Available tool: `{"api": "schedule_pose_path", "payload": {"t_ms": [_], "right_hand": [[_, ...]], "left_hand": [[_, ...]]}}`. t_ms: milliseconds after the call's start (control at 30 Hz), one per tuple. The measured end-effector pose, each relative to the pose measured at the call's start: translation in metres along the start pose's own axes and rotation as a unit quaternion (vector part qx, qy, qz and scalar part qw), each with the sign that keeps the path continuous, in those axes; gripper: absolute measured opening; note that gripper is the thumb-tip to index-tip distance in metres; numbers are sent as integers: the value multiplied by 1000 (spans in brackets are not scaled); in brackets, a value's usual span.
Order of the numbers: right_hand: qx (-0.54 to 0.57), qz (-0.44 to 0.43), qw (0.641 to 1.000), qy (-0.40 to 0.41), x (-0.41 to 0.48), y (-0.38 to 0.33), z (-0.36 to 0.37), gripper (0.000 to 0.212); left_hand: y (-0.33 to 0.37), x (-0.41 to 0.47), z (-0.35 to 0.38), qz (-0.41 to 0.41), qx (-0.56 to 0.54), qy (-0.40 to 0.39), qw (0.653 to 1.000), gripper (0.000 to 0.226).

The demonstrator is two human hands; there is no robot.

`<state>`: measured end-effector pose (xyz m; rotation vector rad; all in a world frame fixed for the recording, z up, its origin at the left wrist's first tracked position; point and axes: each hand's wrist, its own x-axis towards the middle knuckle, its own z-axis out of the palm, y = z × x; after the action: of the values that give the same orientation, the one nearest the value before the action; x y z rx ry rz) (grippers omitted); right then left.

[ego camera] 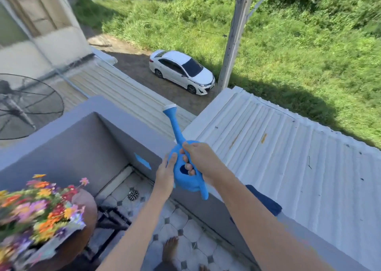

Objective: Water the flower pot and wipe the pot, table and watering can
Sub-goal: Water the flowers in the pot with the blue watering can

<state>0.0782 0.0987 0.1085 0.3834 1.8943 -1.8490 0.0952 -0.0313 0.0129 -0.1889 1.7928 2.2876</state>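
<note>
Centre frame, blue watering can [185, 183] over the grey parapet wall [123, 116] edge, spout up-frame, right hand [200, 157] clenched round its handle, left hand [165, 175] flat on its left side (fingers straight), flower pot [37, 206] on table [88, 206] lower left, well apart, tiled floor [185, 233] between.

Watering can [186, 180]: bright blue throughout, with a white cap [170, 106] at the spout tip; flowers [37, 206]: mixed orange, red, pink, purple and yellow over green leaves, on a brown table [88, 206]. Balcony floor [198, 244]: pale whitish tiles patterned with small dark grey diamond insets; parapet wall [68, 153]: plain grey, with a strip of blue tape [142, 161] on it; cloth [266, 200]: dark navy. Beyond: white ribbed roof [278, 147], white car [182, 71] with dark windows, bright green grass [309, 43] crossed by dark shadow, black mesh dish [26, 105].
</note>
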Motion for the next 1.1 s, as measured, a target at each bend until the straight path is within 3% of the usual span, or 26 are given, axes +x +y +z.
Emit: {"api": "schedule_pose_path", "payload": {"t_ms": [167,233,300,533,600,833,1000,1100], "right_hand": [[-107,-20,986,-127,-27,-26,36,21],[-143,-34,972,-182,-40,-35,59,18],[-174,-54,958,-223,-51,-42,80,16],[-304,-114,892,-314,-87,-48,154,30],[-321,-111,882,-327,-90,-43,177,28],[-413,-101,838,-342,-101,-29,256,16],[-533,-133,748,-373,-97,-20,306,22],[-558,-139,729,-370,-94,-19,324,22]], "left_hand": [[15,-64,-17,51,22,164,985,65],[27,-96,-29,62,43,228,971,55],[37,-124,-41,62,76,273,957,48],[53,-198,-88,17,83,368,926,61],[55,-214,-98,13,80,382,921,68],[50,-256,-130,50,40,404,912,59],[53,-271,-149,53,7,401,915,53],[50,-275,-161,41,-7,392,919,53]]}}
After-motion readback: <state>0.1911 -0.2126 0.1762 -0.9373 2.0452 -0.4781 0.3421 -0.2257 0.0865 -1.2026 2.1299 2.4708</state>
